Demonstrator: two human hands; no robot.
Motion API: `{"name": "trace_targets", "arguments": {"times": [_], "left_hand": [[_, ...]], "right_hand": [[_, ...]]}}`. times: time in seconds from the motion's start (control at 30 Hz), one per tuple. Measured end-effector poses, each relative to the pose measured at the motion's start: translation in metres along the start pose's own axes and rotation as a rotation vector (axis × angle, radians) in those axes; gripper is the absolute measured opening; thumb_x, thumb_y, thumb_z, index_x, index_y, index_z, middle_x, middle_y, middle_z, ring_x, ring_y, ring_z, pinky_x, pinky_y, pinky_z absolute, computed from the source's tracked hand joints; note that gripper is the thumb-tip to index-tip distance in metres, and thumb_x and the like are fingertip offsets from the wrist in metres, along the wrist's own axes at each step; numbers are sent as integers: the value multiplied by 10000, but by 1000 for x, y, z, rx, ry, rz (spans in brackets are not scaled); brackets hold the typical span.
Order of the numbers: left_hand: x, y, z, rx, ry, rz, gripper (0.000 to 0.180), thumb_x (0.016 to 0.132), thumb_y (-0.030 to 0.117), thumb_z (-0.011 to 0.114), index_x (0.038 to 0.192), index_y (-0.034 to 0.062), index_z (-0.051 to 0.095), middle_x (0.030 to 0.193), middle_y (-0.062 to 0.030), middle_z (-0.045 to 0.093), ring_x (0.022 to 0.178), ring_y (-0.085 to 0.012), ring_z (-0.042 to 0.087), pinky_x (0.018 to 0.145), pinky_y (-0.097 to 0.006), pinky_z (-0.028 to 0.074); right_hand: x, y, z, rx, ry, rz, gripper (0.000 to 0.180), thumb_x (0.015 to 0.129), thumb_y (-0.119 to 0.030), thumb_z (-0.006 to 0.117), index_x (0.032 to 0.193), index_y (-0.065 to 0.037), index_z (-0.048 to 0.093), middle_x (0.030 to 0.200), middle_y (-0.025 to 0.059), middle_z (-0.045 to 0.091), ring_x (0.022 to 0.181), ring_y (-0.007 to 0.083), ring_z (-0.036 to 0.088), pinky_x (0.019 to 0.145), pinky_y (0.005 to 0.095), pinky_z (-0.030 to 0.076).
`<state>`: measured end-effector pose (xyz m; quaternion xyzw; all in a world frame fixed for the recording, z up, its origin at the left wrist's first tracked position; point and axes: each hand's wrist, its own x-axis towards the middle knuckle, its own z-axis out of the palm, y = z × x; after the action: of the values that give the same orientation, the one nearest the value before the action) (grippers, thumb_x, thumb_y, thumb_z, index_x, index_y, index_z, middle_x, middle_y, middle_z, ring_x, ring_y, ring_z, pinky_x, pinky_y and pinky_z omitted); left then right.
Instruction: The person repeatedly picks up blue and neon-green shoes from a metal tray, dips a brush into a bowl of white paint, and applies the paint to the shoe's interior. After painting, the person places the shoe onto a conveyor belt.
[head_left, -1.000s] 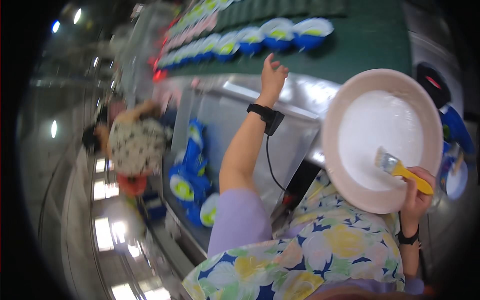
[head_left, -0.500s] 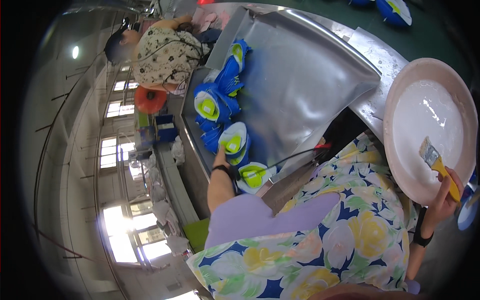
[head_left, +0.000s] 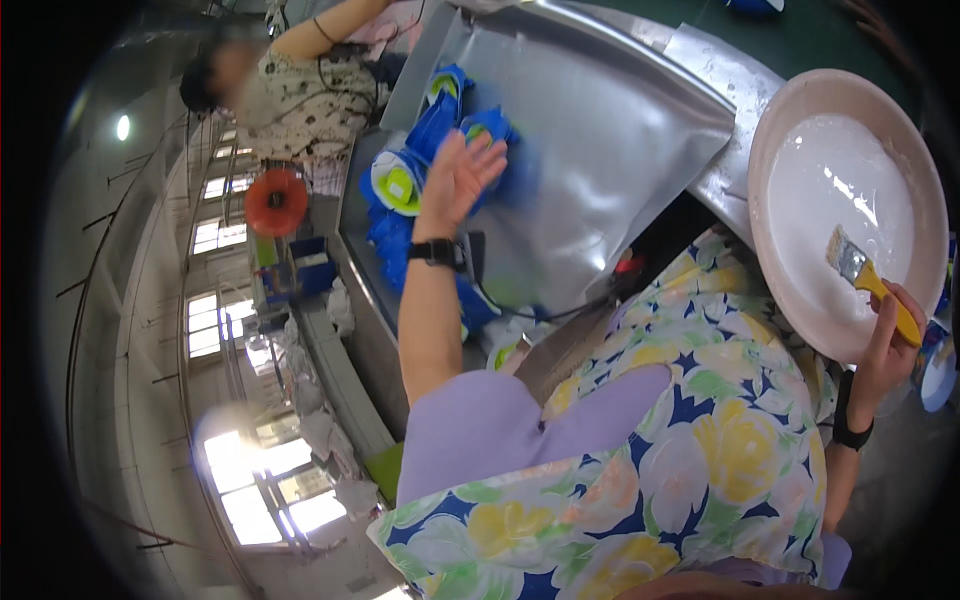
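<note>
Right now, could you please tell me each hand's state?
Left hand: open, near blue shoe uppers.
Right hand: closed, holding the yellow-handled paintbrush.

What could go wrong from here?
1. The brush, held in the right grip over the basin, could slip into the white liquid.
2. The black cable near the left grip might snag on the metal tray.
3. The blue-and-white pieces lie heaped together; disturbing one may drag its neighbours.

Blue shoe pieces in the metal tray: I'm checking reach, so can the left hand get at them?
Probably yes: the left hand looks open and empty near the blue shoe pieces, with nothing visibly in between.
</note>
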<state>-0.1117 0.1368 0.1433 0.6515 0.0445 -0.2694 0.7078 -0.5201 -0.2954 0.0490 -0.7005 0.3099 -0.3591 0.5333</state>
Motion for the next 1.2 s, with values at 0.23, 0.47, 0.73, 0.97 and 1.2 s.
{"name": "trace_targets", "arguments": {"times": [0.23,0.47,0.73,0.97,1.2], "left_hand": [[-121,3,-205,978,765,52,622,855,286,637,1370,4,430,1367,-173,510,1155,-242,539,905,-494,438],[-177,-151,-202,-26,1161,-500,834,789,304,800,1455,252,300,1467,-159,339,1312,-427,348,962,-677,390],[8,-135,-60,278,770,42,330,909,85,606,1205,41,468,1105,-144,602,884,-275,661,724,-401,606],[54,-138,66,652,376,186,489,916,160,644,1300,26,372,1095,-168,586,896,-250,653,715,-361,570],[51,-77,106,1566,-117,1171,353,791,140,722,1093,40,567,1051,-182,613,925,-374,603,807,-423,489]], "right_hand": [[4,-5,6,105,-93,-28,207,979,-95,583,1126,50,566,1110,152,647,948,186,651,847,296,544],[5,-8,10,149,-167,-10,166,964,-43,579,1112,32,573,1118,132,625,956,170,629,843,286,529],[4,-11,8,117,-110,1,150,953,-37,594,1092,19,589,1102,101,619,928,132,604,823,257,489],[2,-10,10,58,-54,-25,133,952,-44,605,1069,17,602,1055,76,620,903,118,607,799,248,485],[3,-12,14,23,34,-59,132,942,-46,623,1051,23,594,1005,71,634,836,123,643,734,233,522]]}}
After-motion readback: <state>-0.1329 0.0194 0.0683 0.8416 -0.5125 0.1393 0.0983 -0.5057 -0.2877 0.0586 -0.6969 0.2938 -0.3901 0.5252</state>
